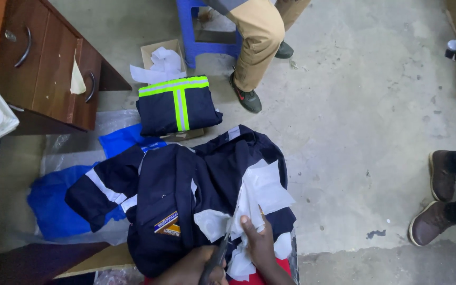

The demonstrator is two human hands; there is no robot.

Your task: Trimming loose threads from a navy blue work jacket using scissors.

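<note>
At the bottom centre of the frame, your right hand (196, 268) is closing its grip around the handles of a pair of scissors (219, 252), whose blades are pointing up toward the white pieces. Just to the right of it, your left hand (257, 240) is lying with its fingers loosely curled, pinching and pressing down on the white paper pieces (262, 192) that are resting on the dark navy work garment (186, 195). That garment is spreading across the lower centre of the frame, with a small orange and white badge (167, 222) showing on its left part and a sleeve with a white band (101, 187) reaching toward the left. A strip of red (262, 278) is showing below your left hand at the frame's bottom edge.

Under the garment to the left, blue cloth (54, 203) is lying on clear plastic sheeting (75, 145). Further up, a folded navy garment with yellow-green reflective stripes (178, 103) is sitting on a cardboard box (157, 50) holding white paper. In the upper left a dark wooden cabinet (48, 68) is standing. At the top centre, a person in tan trousers (259, 37) is sitting at a blue stool (191, 31); another person's brown shoes (439, 200) are resting on the concrete floor (354, 116) at the right edge.
</note>
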